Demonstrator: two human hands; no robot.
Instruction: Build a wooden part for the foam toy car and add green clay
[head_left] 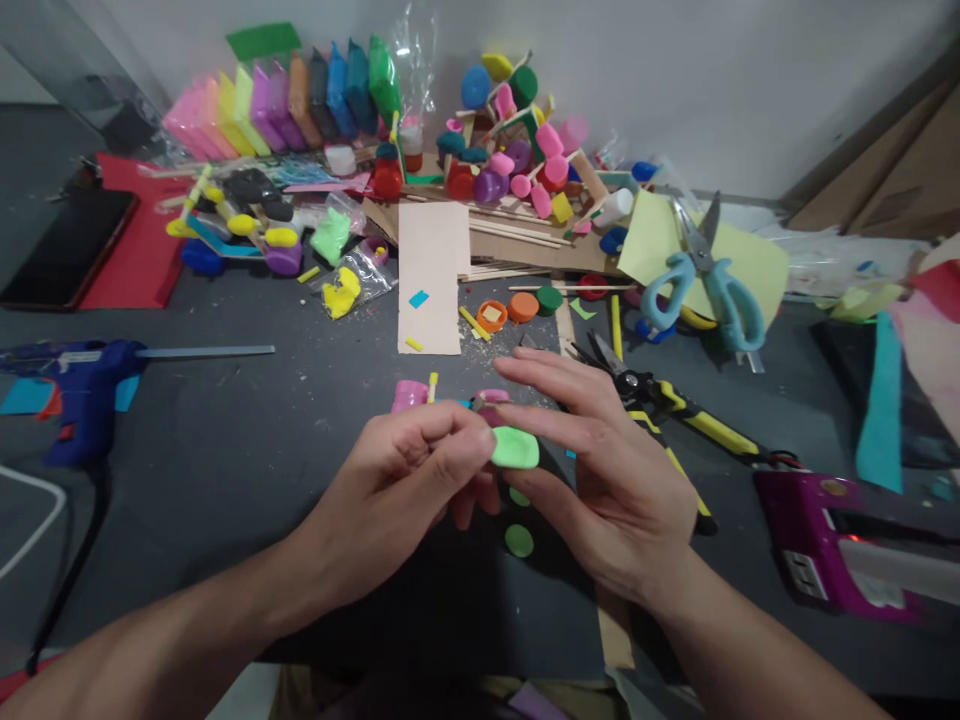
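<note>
My left hand (431,465) pinches a light green piece of modelling clay (517,448), a flat rounded shape with a shallow hollow, between thumb and fingers. Around its other side curves my right hand (607,450), open, fingers apart and thumb just below the edge; whether it touches the clay I cannot tell. Behind my hands, partly hidden, is a small build with a pink wheel-like part (409,395) and a yellow stick (433,386). Beneath them a flat green disc (519,541) lies on the dark table (360,620), with another partly covered by my fingers.
A blue glue gun (90,390) lies left, near a phone (67,245). Black-yellow pliers (675,410), blue-handled scissors (701,265) and a purple device (832,540) lie right. Clay packs (300,100), a toy car (240,230) and a card strip (429,250) stand or lie behind.
</note>
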